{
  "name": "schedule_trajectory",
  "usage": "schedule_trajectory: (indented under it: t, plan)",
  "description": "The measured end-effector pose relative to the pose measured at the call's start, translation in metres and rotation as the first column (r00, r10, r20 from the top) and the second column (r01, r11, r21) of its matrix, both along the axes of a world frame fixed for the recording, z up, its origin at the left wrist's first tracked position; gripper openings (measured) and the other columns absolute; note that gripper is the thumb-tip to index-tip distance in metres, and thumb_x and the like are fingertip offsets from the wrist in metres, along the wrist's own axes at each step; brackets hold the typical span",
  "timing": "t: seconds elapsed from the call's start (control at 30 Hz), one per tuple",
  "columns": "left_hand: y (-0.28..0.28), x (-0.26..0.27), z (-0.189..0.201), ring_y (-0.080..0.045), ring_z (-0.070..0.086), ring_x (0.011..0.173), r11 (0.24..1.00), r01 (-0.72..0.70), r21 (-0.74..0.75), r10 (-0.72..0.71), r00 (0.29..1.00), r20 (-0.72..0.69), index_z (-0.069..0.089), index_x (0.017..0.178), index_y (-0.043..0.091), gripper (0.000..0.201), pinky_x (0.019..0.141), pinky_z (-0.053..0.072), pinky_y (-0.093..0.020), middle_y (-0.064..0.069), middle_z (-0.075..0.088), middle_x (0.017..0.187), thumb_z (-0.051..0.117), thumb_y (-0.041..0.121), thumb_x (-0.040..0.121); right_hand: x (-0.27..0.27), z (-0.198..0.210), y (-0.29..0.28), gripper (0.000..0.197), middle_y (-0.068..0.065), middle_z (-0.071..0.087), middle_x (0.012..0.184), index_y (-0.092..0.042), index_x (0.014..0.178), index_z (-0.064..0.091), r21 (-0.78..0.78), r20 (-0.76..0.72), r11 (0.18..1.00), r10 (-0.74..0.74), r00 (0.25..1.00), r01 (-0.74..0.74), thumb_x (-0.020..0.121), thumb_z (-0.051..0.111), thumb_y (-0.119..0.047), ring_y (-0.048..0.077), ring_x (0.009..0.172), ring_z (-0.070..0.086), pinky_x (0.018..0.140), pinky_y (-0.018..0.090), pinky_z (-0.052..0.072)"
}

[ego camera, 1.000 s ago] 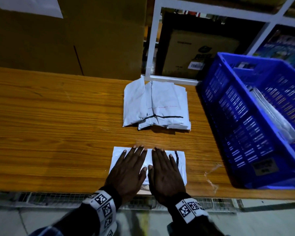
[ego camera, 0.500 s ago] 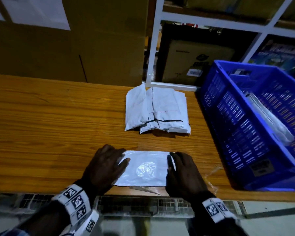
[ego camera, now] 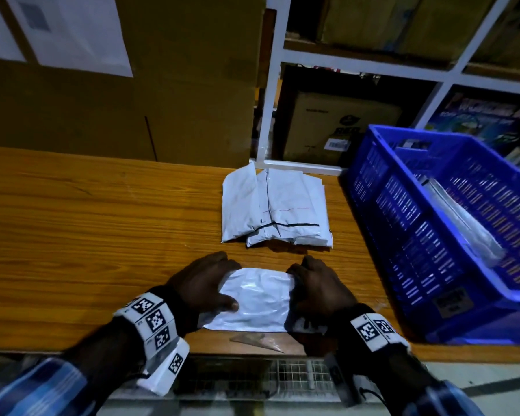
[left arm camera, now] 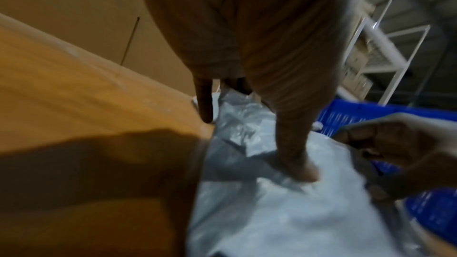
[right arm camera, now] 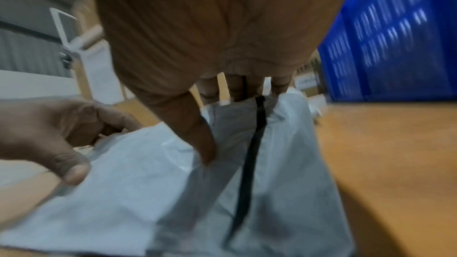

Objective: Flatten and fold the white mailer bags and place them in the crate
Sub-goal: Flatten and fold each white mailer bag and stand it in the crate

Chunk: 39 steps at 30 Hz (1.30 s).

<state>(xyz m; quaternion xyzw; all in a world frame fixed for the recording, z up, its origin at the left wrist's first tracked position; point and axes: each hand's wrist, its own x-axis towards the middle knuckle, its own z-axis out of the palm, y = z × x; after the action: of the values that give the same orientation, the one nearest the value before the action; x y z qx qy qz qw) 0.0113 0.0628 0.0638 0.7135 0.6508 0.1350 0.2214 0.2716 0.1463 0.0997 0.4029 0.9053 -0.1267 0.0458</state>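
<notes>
Left hand (ego camera: pixel 201 283) pinching the left edge of one white mailer bag (ego camera: pixel 255 301), thumb on top; right hand (ego camera: pixel 318 286) gripping its right edge, fingers curled. Glossy, crinkled plastic, flat on the wood-grain desk (ego camera: pixel 87 220) near the front edge. Behind, one stack of folded bags (ego camera: pixel 273 208), count unclear. One blue slotted crate (ego camera: pixel 433 235) at right.

Right hand (right arm camera: pixel 210 50) thumb on white mailer bag (right arm camera: pixel 291 163), black-striped

One mailer bag (ego camera: pixel 257 298) between two hands, one stack of bags (ego camera: pixel 275 210) behind it, one blue crate (ego camera: pixel 451 235), one table (ego camera: pixel 87 229), several cardboard boxes on shelves.
</notes>
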Motion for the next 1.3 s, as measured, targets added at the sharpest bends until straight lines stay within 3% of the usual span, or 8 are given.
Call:
schedule_trajectory:
  t: [0.1,0.2,0.37,0.6,0.87,0.93,1.07,1.3]
  plan:
    - [-0.004,0.0,0.017,-0.024,0.061,0.087,0.939,0.075,0.336,-0.088,0.996,0.024,0.066,0.103,0.018,0.036,0.072,0.044,-0.03,0.0,0.057,0.094,0.073,0.04,0.074,0.003,0.011,-0.001,0.036,0.013,0.056,0.098,-0.012,0.099,0.062,0.12,-0.167,0.992,0.056,0.984,-0.036,0.065,0.057,-0.025,0.037,0.089,0.057,0.067,0.039,0.045]
    - [-0.017,0.009,0.03,-0.018,0.059,0.081,0.852,0.017,0.523,-0.056,0.997,0.059,0.066,0.093,0.019,0.013,0.067,0.045,-0.028,0.003,0.056,0.092,0.067,0.015,0.081,0.007,0.015,-0.008,0.023,0.008,0.056,0.087,-0.017,0.087,0.056,0.267,-0.201,0.963,0.079,0.976,-0.022,0.067,0.057,-0.029,0.033,0.079,0.055,0.059,0.035,0.041]
    - [-0.044,0.012,0.006,-0.022,0.06,0.099,0.835,0.012,0.55,0.008,0.999,-0.034,0.067,0.105,0.013,0.038,0.082,0.049,-0.031,-0.003,0.063,0.11,0.08,0.007,0.07,0.015,-0.005,-0.027,0.027,0.005,0.056,0.083,-0.016,0.087,0.06,0.383,-0.237,0.924,0.099,0.966,-0.001,0.063,0.07,-0.019,0.03,0.076,0.052,0.06,0.035,0.041]
    - [-0.081,0.027,-0.038,-0.022,0.055,0.113,0.858,-0.003,0.514,-0.019,0.999,0.038,0.07,0.109,0.003,0.043,0.1,0.042,-0.025,-0.01,0.066,0.117,0.051,0.013,0.072,0.018,-0.042,-0.068,0.026,0.006,0.06,0.108,-0.017,0.09,0.063,0.211,-0.196,0.977,0.042,0.98,0.0,0.067,0.063,-0.03,0.03,0.098,0.055,0.076,0.037,0.043]
    - [-0.042,0.039,-0.04,-0.022,0.032,0.142,0.9,-0.057,0.432,0.071,0.997,-0.015,0.047,0.14,0.004,0.055,0.113,0.025,-0.034,-0.01,0.038,0.151,0.022,0.036,0.103,-0.062,-0.063,-0.063,0.061,0.02,0.055,0.136,0.0,0.128,0.058,0.211,-0.267,0.977,0.022,0.963,0.037,0.101,0.014,-0.032,0.033,0.126,0.052,0.105,0.048,0.043]
    - [-0.035,0.039,-0.041,-0.026,0.033,0.141,0.921,-0.028,0.388,0.056,0.997,-0.06,0.045,0.14,-0.002,0.058,0.112,0.025,-0.036,-0.016,0.038,0.15,0.014,0.032,0.104,-0.073,-0.07,-0.065,0.068,0.021,0.058,0.131,0.002,0.125,0.061,0.18,-0.228,0.983,0.004,0.974,0.038,0.101,0.005,-0.029,0.033,0.123,0.056,0.104,0.048,0.043]
    - [-0.033,0.04,-0.053,-0.033,0.046,0.131,0.949,-0.021,0.314,0.06,0.991,-0.117,0.047,0.136,-0.005,0.061,0.106,0.027,-0.038,-0.02,0.046,0.143,0.008,0.028,0.104,-0.075,-0.082,-0.071,0.057,0.025,0.057,0.131,0.008,0.124,0.06,0.255,-0.189,0.967,0.048,0.981,0.001,0.079,0.048,-0.024,0.037,0.125,0.053,0.105,0.048,0.028]
    - [-0.038,0.042,-0.069,-0.025,0.04,0.137,0.956,-0.043,0.29,0.108,0.971,-0.213,0.046,0.139,0.002,0.062,0.108,0.022,-0.034,-0.014,0.043,0.147,0.006,0.033,0.104,-0.069,-0.097,-0.068,0.055,0.017,0.04,0.149,0.0,0.14,0.047,0.271,-0.265,0.962,0.098,0.959,-0.024,0.101,0.021,-0.027,0.029,0.143,0.031,0.113,0.049,0.024]
